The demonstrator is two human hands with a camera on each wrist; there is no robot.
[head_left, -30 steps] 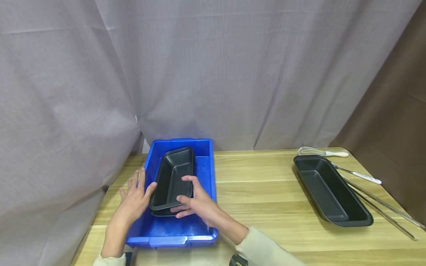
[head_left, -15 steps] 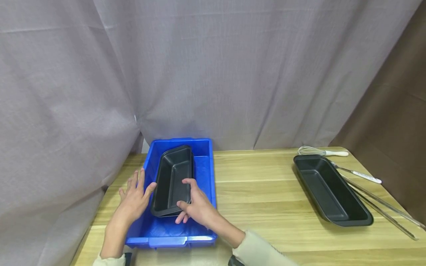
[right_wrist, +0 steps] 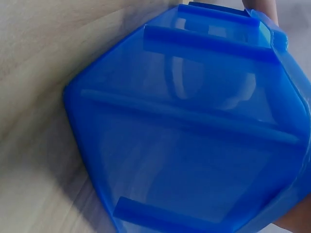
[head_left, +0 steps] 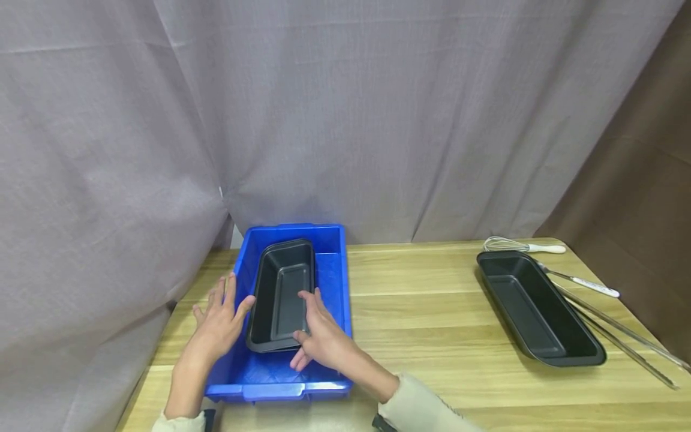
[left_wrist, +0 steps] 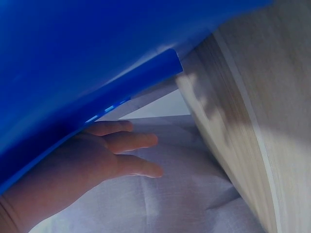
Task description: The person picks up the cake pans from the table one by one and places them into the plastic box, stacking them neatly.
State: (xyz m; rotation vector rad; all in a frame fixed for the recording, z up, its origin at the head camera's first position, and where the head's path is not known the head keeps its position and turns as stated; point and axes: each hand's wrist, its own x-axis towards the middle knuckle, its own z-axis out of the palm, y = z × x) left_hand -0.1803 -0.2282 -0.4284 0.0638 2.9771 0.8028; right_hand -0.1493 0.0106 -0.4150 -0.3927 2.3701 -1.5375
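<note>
A black loaf pan (head_left: 291, 294) sits in the blue plastic bin (head_left: 272, 393), on the bin's left side. A second dark rim shows just beneath its edge, so pans appear stacked. My right hand (head_left: 324, 339) is over the pan's near right corner, fingers spread, with the thumb and fingertips right at the rim. With its fingers extended, my left hand (head_left: 213, 327) rests over the bin's left rim. In the left wrist view, that left hand (left_wrist: 92, 155) lies along the bin's outer wall. The right wrist view shows mostly the bin's outside (right_wrist: 184, 131).
On the wooden table (head_left: 410, 324), another black loaf pan (head_left: 531, 312) stands at the right. Around it lie a whisk (head_left: 520, 246), a white-handled utensil (head_left: 588, 286) and long metal tongs (head_left: 621, 336). Grey curtain (head_left: 345, 120) hangs behind the table.
The pan has settled flatter onto the one below. My right hand has loosened from the pan's near rim and shifted slightly right and toward me. My left hand has stayed put.
</note>
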